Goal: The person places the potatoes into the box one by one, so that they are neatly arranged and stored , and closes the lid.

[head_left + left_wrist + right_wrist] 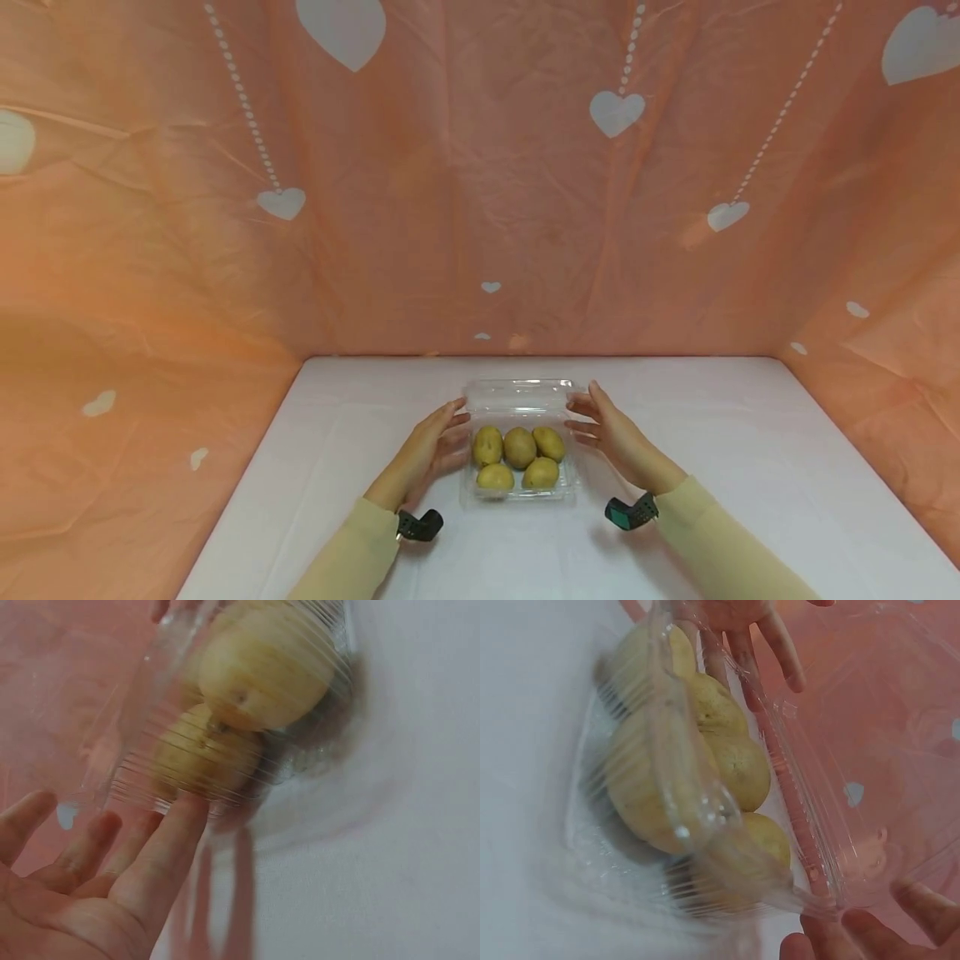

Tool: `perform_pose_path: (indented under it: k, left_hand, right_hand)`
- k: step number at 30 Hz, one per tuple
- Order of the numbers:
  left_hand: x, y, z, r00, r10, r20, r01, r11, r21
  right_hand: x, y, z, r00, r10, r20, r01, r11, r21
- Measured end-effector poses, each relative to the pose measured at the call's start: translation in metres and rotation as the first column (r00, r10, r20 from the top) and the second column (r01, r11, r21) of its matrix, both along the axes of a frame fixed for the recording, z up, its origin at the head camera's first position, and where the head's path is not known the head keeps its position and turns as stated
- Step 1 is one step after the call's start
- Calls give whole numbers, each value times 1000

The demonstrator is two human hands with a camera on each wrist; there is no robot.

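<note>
A clear plastic clamshell box (517,495) sits on the table with its lid (519,393) raised at the back. Inside lie several yellowish potatoes (520,448) in two rows. My left hand (431,446) is at the box's left side, fingers extended; in the left wrist view a fingertip (191,806) meets the ribbed wall or lies very close to it. On the right side, my right hand (622,437) has its fingers spread near the lid hinge. Whether its fingertips (859,922) touch the plastic, I cannot tell.
A white table (352,417) lies under the box. An orange curtain with white hearts (480,208) hangs behind the table and along both sides. Each wrist wears a black strapped device (632,512).
</note>
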State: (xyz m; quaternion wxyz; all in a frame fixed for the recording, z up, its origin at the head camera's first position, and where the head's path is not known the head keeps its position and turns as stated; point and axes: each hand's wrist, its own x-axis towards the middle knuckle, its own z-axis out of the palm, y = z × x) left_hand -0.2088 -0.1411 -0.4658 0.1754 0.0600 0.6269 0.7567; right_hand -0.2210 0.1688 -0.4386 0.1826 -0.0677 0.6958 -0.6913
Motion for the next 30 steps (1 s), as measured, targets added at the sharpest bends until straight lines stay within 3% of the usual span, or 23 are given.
perform_pose_path:
  k: [8, 13, 17, 30]
  left_hand:
    - [7, -3, 5, 997, -67, 39, 66, 997, 32]
    - [12, -3, 7, 994, -95, 60, 96, 995, -5]
    - [19, -5, 6, 991, -129, 36, 130, 991, -37]
    - [32, -6, 3, 990, -139, 32, 141, 989, -48]
  right_hand:
    - [13, 3, -1, 1000, 7, 7, -8, 998, 58]
    - [21, 2, -3, 999, 21, -25, -18, 995, 96]
    - [26, 2, -6, 1000, 3, -28, 0, 994, 113]
    - [35, 4, -11, 997, -58, -53, 66, 985, 162]
